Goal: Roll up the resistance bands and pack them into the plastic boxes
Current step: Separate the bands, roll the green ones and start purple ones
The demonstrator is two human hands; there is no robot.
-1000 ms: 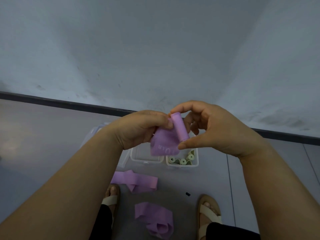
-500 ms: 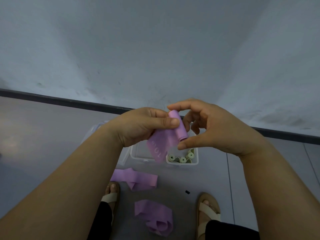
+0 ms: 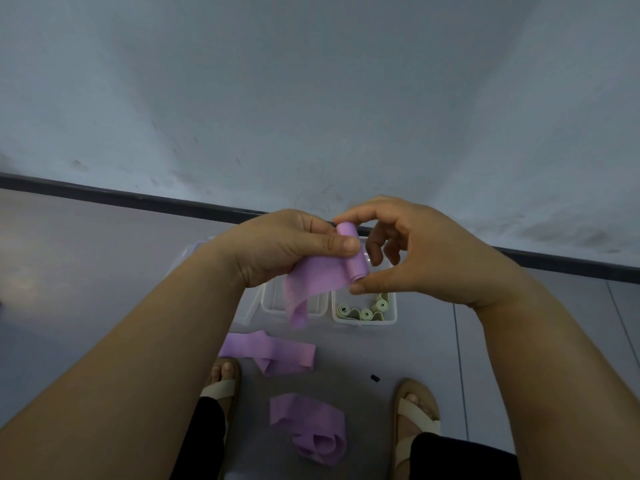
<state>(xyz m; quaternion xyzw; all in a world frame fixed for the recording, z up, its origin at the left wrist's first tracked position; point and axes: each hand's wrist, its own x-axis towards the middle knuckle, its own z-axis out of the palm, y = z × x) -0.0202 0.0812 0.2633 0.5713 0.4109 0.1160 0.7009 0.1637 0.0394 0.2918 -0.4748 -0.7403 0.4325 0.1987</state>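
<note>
Pinching a purple band (image 3: pixel 322 277), left hand (image 3: pixel 287 247) and right hand (image 3: pixel 426 251) hover above the boxes (image 3: pixel 363 318).

A plain indoor room is shown, viewed down into a corner. Two pale, scuffed walls (image 3: pixel 311 81) are joined there, and a dark skirting (image 3: pixel 138 199) is run along their foot. The floor (image 3: pixel 86 271) is laid in smooth grey tiles, a thin joint (image 3: pixel 457 358) being seen on the right. The floor itself is used as the work surface: two clear boxes (image 3: pixel 363 321) are set near the skirting, green rolls (image 3: pixel 365 311) are kept in the right one, and purple bands (image 3: pixel 277 353) are left loose beside sandals (image 3: pixel 221 389). Whether it is a home or a workplace cannot be told.
</note>
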